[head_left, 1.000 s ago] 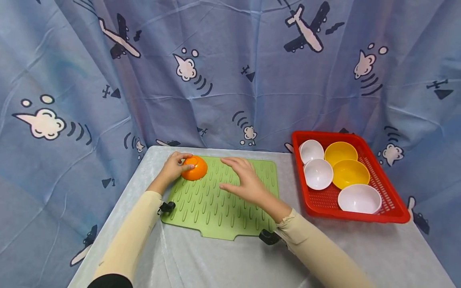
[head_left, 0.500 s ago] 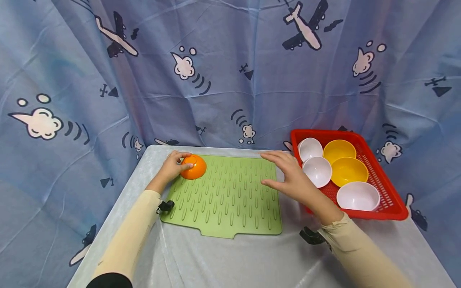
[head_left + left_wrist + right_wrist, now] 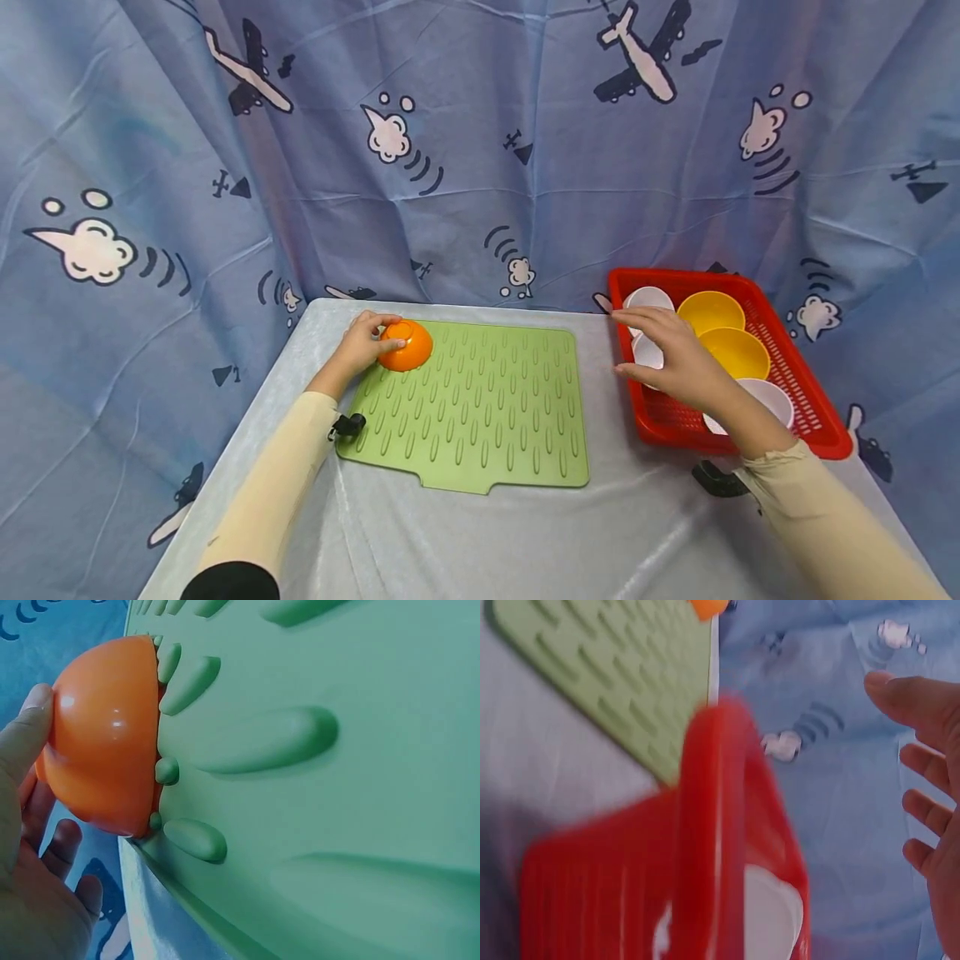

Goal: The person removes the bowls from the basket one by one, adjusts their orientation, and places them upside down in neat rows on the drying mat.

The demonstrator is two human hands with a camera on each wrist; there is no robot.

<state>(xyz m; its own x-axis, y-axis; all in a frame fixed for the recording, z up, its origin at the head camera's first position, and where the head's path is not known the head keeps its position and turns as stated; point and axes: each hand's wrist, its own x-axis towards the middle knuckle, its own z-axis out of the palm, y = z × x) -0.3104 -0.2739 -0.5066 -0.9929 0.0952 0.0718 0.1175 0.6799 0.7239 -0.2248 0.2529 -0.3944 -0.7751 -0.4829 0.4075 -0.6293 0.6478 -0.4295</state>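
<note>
While the head view is showing the whole tabletop, the left hand (image 3: pixel 360 346) is resting on the orange bowl (image 3: pixel 406 345), thumb and fingers curled about its dome. The bowl is sitting rim-down at the far left corner of the green ribbed mat (image 3: pixel 468 404), base facing up; being round, it has no long axis across the mat, only its upright one. Inverted on the ribs, it is probably draining. The right hand (image 3: pixel 675 358) is hovering with fingers spread and relaxed, holding nothing, over the near-left part of the red basket (image 3: pixel 810 379), just above a white bowl (image 3: pixel 647 352). The basket, at the right edge of the tabletop, is also holding two yellow bowls (image 3: pixel 723 333), mouths up.

Left wrist view: the thumb is pressing the bowl's (image 3: pixel 105 739) side, the rim sitting on the mat's ribs (image 3: pixel 300 765) at the mat's edge.

Right wrist view, blurred: the open fingers (image 3: pixel 922 761) are touching nothing; the basket rim (image 3: pixel 712 825) is lying below.
</note>
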